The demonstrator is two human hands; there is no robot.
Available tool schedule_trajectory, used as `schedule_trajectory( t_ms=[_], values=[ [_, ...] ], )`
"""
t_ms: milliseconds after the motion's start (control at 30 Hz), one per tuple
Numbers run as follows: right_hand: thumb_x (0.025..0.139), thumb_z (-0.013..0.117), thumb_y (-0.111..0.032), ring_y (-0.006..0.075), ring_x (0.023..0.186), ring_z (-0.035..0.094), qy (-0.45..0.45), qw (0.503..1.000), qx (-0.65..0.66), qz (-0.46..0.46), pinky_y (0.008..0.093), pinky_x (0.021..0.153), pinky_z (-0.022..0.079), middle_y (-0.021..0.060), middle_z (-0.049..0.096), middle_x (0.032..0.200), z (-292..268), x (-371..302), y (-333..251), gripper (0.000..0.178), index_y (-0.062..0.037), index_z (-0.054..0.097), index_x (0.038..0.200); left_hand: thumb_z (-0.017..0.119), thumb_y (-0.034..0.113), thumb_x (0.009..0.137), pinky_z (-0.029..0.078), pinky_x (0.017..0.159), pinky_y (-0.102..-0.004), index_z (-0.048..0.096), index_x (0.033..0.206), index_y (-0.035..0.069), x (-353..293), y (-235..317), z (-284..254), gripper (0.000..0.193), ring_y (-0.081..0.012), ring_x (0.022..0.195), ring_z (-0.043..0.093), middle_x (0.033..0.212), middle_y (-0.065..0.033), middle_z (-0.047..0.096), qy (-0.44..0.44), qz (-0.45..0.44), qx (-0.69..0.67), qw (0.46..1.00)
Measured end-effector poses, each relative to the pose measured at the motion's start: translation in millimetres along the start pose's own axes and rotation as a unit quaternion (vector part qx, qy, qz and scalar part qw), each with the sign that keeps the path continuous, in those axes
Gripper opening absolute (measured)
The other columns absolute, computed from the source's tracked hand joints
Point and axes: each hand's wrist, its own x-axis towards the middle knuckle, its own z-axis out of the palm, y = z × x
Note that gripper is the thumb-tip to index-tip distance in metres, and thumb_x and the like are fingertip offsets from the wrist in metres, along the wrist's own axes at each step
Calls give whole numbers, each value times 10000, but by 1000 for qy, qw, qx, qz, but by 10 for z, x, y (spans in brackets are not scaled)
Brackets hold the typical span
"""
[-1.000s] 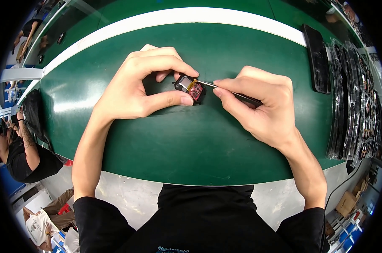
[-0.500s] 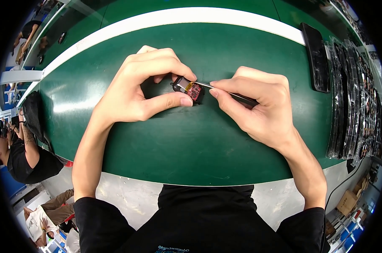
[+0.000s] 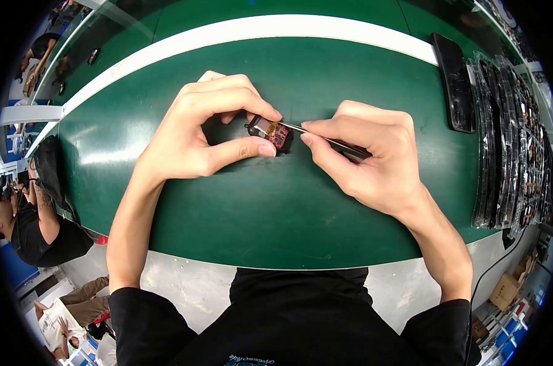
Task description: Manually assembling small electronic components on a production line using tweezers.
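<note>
A small black electronic device [image 3: 280, 139] lies tilted on the green table with its case off, baring a red circuit board, a yellow-brown ribbon and a grey part. My left hand [image 3: 212, 125] grips it between thumb and index finger, one at each long side. Between the thumb and fingers of my right hand [image 3: 374, 152] is a pair of slim metal tweezers [image 3: 343, 146], dark toward the rear. Their tip touches or almost touches the upper edge of the device, near my left index fingertip; the exact contact is too small to make out.
On the right stand several stacked clear plastic trays [image 3: 502, 146] of small parts, beside a flat black tray or case [image 3: 454, 82]. A white rail [image 3: 276, 25] crosses the table's far side. At the left edge are a black bag [image 3: 49, 171] and a seated person [image 3: 35, 219].
The device and both hands have shifted very slightly in view. The tweezers stay at the device's upper edge, and both grips look the same.
</note>
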Motion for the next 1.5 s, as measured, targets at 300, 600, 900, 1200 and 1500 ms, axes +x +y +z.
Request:
schedule_trajectory(
  t_ms=[300,600,900,1200,1500],
  values=[
    [850,843,33,199,522,564,21,1000,-9,-9,347,475,394,76,602,665,-10,-27,-27,101,16,829,949,1006,195,738,393,796,-318,846,1147,92,-2,18,-6,451,-156,769,524,960,-14,743,1,-5,-8,1000],
    [903,864,0,139,547,588,19,999,3,38,320,492,413,65,648,692,-23,-15,-93,105,7,853,1007,1029,223,720,388,821,-327,841,1207,104,-11,31,57,535,-161,762,504,908,9,696,13,-26,9,1000],
    [916,848,22,171,560,601,5,999,-10,34,342,512,437,83,645,710,12,-36,-72,121,5,844,1036,1023,230,751,412,831,-331,850,1211,125,-10,10,60,502,-165,765,510,908,12,702,14,-25,-5,1000],
    [921,881,14,139,596,603,32,999,-28,1,313,535,452,80,657,739,12,33,-158,156,22,837,1070,999,349,826,405,909,-349,795,1209,136,-52,18,15,483,-140,779,583,865,47,665,16,-7,14,1000],
    [971,796,6,173,771,624,-14,997,-32,72,310,635,466,88,627,947,31,-92,-188,220,39,723,1175,969,330,796,422,924,-391,770,1042,94,-18,22,141,395,-191,852,692,860,8,692,42,22,-23,999]
  ],
)
